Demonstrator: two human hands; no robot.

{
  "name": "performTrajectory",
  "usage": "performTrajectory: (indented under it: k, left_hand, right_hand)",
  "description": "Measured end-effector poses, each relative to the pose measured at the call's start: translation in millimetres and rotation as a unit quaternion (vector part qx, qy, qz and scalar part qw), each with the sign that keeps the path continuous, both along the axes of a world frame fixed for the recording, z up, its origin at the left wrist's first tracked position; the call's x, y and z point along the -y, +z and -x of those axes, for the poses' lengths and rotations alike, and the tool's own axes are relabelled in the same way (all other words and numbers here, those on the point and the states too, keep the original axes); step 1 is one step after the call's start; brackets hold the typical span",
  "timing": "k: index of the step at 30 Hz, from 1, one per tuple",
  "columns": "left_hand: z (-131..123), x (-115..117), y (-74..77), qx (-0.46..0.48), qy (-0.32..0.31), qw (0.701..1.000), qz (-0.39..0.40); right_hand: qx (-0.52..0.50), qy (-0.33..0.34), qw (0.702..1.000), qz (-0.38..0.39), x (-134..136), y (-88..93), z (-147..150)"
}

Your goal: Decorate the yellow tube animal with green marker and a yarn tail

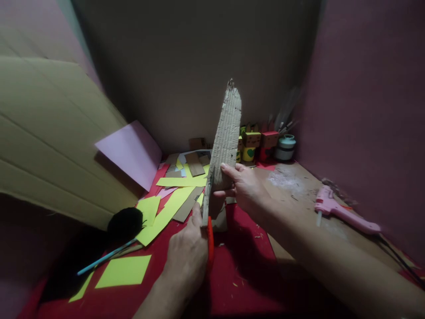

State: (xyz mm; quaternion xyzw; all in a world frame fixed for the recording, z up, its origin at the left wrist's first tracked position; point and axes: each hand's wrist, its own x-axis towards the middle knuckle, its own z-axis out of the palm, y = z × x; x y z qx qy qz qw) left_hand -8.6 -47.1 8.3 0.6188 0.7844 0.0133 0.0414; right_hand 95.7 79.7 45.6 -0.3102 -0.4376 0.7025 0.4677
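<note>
A long tapered piece of corrugated cardboard (227,128), its ridges bare and its top end torn, stands nearly upright in front of me. My right hand (244,184) pinches its lower right side, thumb on the near face. At the bottom left edge, my left hand (189,248) is closed around orange-handled scissors (210,243). Only part of the handle shows; the blades are hidden behind the hand and cardboard. A narrow strip along the cardboard's lower left edge hangs beside my left fingertips.
Yellow paper (124,271), cardboard scraps and a blue stick (106,257) lie on the red table cover (245,283). A pink glue gun (341,212) rests on a cardboard sheet at right. Small box figures (251,141) and a jar (285,147) stand at the back. A large cardboard panel (53,119) leans at left.
</note>
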Motion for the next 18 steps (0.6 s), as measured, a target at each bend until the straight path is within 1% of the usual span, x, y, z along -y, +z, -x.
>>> performTrajectory:
  k: [2, 6, 8, 10, 14, 16, 18]
  left_hand:
    - [1.4, -0.1, -0.6, -0.003, 0.009, 1.0, 0.007]
    - [6.1, 1.0, -5.5, 0.053, -0.021, 0.998, -0.033]
    - [8.0, 1.1, -7.1, 0.078, -0.024, 0.996, -0.046]
    - [9.1, 0.7, -6.7, 0.096, -0.019, 0.994, -0.042]
    - [8.9, -0.1, -1.9, 0.132, -0.03, 0.99, -0.031]
    - [7.9, -0.2, -0.4, 0.123, -0.041, 0.991, -0.034]
    - [6.6, -0.3, -0.1, 0.08, -0.043, 0.995, -0.034]
  right_hand:
    - [0.005, -0.004, 1.0, -0.003, -0.4, -1.4, -0.2]
    - [-0.002, -0.007, 1.0, 0.007, -2.0, -3.9, -0.5]
    - [-0.006, -0.008, 1.0, 0.007, -1.8, -4.9, -0.4]
    - [-0.001, 0.0, 1.0, -0.001, 0.1, -6.4, -0.1]
    - [-0.003, 0.03, 0.999, -0.013, 7.4, -9.7, 2.1]
    - [-0.011, 0.03, 0.999, -0.01, 10.4, -10.1, 3.0]
    - [-0.013, 0.027, 1.0, -0.005, 11.7, -9.6, 3.1]
